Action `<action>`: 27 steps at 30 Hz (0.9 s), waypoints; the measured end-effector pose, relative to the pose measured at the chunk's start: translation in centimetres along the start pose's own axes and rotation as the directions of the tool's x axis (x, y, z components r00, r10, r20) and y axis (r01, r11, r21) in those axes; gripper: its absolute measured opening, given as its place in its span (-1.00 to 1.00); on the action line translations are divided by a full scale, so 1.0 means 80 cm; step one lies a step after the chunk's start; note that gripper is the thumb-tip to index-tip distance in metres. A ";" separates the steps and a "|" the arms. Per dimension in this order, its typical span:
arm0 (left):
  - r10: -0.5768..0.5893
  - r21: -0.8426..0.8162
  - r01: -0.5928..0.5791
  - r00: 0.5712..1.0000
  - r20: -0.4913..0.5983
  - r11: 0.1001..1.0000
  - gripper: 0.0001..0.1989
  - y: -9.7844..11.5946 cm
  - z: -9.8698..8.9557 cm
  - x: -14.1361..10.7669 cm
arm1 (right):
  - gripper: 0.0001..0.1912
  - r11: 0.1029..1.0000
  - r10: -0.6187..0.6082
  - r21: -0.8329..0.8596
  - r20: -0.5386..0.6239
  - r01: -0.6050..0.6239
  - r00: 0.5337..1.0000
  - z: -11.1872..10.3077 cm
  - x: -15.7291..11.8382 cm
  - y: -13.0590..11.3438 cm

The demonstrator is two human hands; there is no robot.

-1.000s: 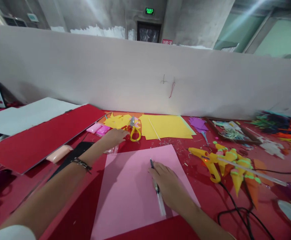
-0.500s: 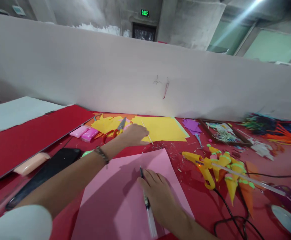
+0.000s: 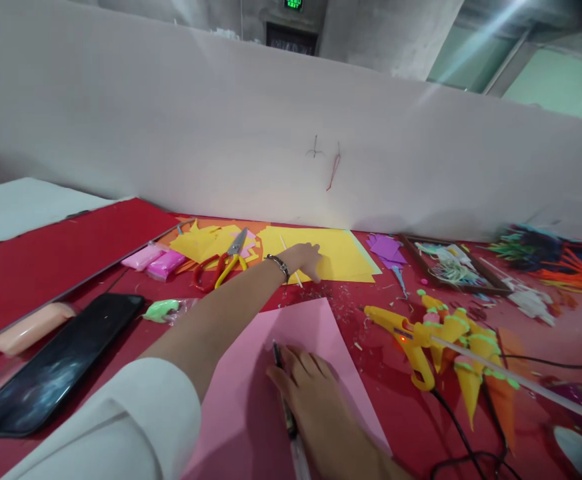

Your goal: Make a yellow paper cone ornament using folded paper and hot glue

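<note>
My left hand [image 3: 305, 260] reaches over the yellow paper [image 3: 345, 257], its fingers apart and nothing visible in them. A thin white stick [image 3: 298, 280] lies on that paper, partly behind the hand. Resting on the large pink sheet [image 3: 235, 373], my right hand [image 3: 313, 387] has its thumb and fingers round a pen [image 3: 289, 419]. The pen's dark end points away from me. Scissors with red and yellow handles [image 3: 223, 261] lie left of my left hand, by yellow paper scraps [image 3: 201, 241].
On the right are a yellow glue gun [image 3: 405, 340] with a cable, yellow paper cones [image 3: 471, 387] and a tray [image 3: 493, 287]. A black phone [image 3: 61, 363], clay packs [image 3: 163, 263] and a red board [image 3: 71, 257] lie left. A white partition [image 3: 221, 133] stands behind.
My left hand has moved right across the yellow paper, leaving the scissors fully in view. My right hand stays on the pink sheet with the pen. The camera view has tilted down a little.
</note>
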State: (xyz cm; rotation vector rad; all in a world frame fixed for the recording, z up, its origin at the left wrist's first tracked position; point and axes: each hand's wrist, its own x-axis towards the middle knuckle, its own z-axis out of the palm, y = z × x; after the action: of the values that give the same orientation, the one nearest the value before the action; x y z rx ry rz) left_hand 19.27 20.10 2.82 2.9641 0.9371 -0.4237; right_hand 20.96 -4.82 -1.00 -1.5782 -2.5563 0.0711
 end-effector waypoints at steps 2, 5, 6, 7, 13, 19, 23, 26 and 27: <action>0.024 0.021 -0.024 1.000 -0.013 1.000 -0.32 -0.003 0.003 0.000 | -0.73 1.000 0.002 -0.021 -0.026 -0.002 1.000 0.005 0.000 0.001; 0.056 0.054 -0.054 0.998 -0.022 0.997 -0.35 -0.003 0.005 0.001 | -0.71 1.000 -0.009 -0.025 -0.028 0.009 1.000 0.011 0.000 0.004; 0.066 0.063 -0.065 0.997 -0.025 0.996 -0.36 -0.003 0.005 0.001 | -0.70 1.000 -0.014 -0.021 -0.025 0.013 1.000 0.013 0.000 0.005; 0.076 0.071 -0.074 0.997 -0.027 0.995 -0.37 -0.003 0.004 0.001 | -0.69 1.000 -0.017 -0.016 -0.023 0.016 1.000 0.015 0.000 0.006; 0.085 0.093 -0.084 0.996 -0.004 0.992 -0.54 0.010 0.002 -0.007 | -0.68 1.000 -0.018 0.008 -0.015 0.018 1.000 0.021 -0.001 0.010; 0.065 0.046 -0.063 0.997 -0.048 0.997 -0.55 0.005 0.008 -0.014 | -0.70 0.997 -0.003 0.077 0.032 0.000 0.999 0.004 -0.002 0.007; 0.101 -0.012 -0.102 0.994 -0.043 0.995 -0.37 -0.017 0.011 -0.016 | -0.70 0.996 0.008 0.091 0.041 -0.011 0.999 0.002 -0.002 0.007; 0.115 -0.018 -0.115 0.993 -0.035 0.993 -0.36 -0.021 0.010 -0.016 | -0.70 0.995 0.007 0.101 0.043 -0.012 0.999 0.001 -0.002 0.007; 0.110 -0.012 -0.111 0.993 -0.035 0.994 -0.37 -0.019 0.009 -0.016 | -0.70 0.995 0.005 0.103 0.043 -0.009 0.999 0.001 -0.002 0.007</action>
State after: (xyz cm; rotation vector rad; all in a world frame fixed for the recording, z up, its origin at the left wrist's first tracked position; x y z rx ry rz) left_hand 17.19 20.57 2.57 3.0014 0.7698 -0.3640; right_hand 21.54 -4.73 -1.15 -1.5641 -2.5343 0.2355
